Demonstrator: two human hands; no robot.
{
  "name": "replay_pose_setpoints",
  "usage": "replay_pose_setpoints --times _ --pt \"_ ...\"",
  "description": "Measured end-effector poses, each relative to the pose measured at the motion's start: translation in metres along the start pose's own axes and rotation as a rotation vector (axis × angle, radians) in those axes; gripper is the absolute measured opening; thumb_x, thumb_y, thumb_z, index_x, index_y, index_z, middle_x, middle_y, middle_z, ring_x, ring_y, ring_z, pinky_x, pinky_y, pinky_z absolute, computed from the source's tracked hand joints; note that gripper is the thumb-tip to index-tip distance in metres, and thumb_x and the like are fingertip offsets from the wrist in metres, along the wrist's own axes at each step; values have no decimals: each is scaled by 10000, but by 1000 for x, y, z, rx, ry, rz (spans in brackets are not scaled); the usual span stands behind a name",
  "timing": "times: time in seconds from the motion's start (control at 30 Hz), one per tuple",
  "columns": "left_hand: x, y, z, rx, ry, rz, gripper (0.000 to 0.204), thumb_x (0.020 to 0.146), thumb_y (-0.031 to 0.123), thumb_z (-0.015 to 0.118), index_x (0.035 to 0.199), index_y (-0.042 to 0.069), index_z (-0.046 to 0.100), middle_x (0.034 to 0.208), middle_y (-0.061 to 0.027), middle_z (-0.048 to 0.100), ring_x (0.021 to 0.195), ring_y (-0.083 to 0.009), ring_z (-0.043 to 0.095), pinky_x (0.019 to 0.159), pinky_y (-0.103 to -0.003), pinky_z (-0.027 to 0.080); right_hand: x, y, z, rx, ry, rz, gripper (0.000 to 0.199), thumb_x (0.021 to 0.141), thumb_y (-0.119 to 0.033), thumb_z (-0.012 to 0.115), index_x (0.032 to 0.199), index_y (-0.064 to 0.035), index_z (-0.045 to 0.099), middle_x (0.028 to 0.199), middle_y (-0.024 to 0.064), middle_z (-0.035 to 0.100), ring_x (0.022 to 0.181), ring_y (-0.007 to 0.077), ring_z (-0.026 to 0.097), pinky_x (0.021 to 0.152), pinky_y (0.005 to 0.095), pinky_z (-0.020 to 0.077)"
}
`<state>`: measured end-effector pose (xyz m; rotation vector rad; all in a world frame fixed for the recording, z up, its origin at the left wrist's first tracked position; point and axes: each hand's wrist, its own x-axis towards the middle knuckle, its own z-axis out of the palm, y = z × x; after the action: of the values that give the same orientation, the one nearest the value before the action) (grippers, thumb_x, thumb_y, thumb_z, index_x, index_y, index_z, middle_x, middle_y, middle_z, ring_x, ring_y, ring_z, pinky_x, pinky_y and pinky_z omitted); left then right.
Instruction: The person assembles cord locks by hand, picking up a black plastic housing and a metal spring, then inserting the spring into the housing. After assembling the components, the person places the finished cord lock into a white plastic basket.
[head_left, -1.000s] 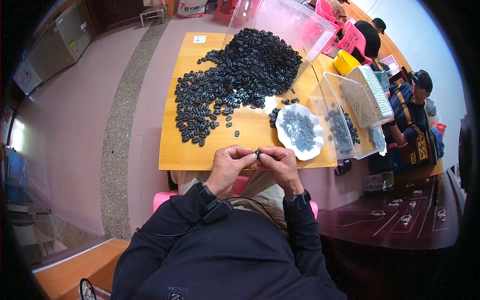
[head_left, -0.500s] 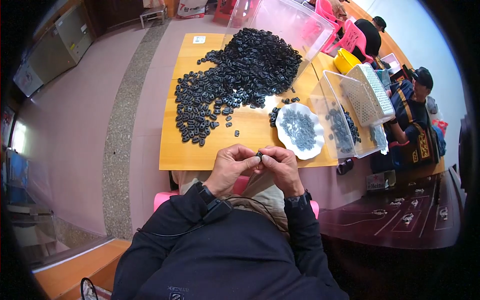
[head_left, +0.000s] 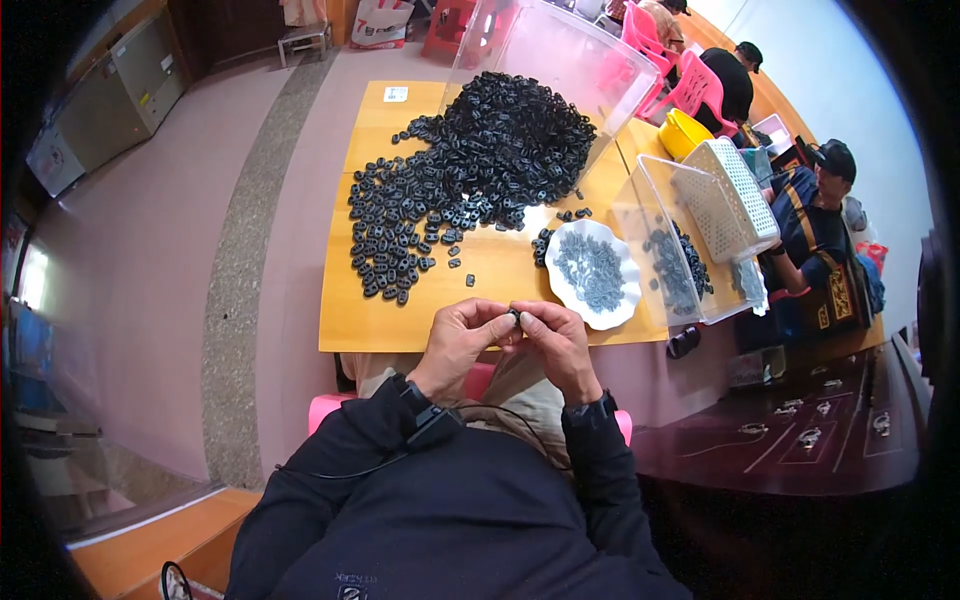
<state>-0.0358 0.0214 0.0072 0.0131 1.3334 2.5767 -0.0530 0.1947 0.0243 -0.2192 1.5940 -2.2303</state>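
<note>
Head view: both hands pinch one small black part (head_left: 513,317) together at the near edge of the yellow table (head_left: 345,320).

Judging by the grip, the step in hand is working or fitting this single piece; any next move would call for fine fingertip pressure, not reach. The left hand (head_left: 460,340) is curled, thumb and forefinger closed on the part from about 9 o'clock; the right hand (head_left: 556,338) meets it from 3 o'clock, fingers bent, also gripping it. Forearms come up from 6 o'clock, elbows tucked. A heap of black parts (head_left: 480,165) lies at 12 o'clock, a white plate (head_left: 625,305) of grey pieces at 2 o'clock.
</note>
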Motion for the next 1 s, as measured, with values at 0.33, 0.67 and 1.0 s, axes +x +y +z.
replay_pose_setpoints --times 0.33,0.67,1.0 --pt "-1 -3 -10 -58 10 -62 105 888 52 616 957 -26 617 912 -106 659 806 -161 655 746 -302 569 -3 -8 18 -927 2 -502 272 788 13 701 1048 32 621 934 126 630 803 192 656 697 265 543" --pt "1 -12 -11 -55 75 -91 62 854 39 644 877 -16 663 839 -70 672 750 -107 637 710 -231 520 -2 -3 13 -1177 39 -669 250 749 27 695 989 15 624 884 149 645 762 280 658 647 322 522" --pt "-3 -7 -8 -28 120 -91 62 846 43 650 869 -11 668 818 -51 669 735 -90 613 697 -216 496 -1 -1 16 -1128 24 -657 256 745 15 678 994 20 616 868 137 626 741 261 643 632 312 508"
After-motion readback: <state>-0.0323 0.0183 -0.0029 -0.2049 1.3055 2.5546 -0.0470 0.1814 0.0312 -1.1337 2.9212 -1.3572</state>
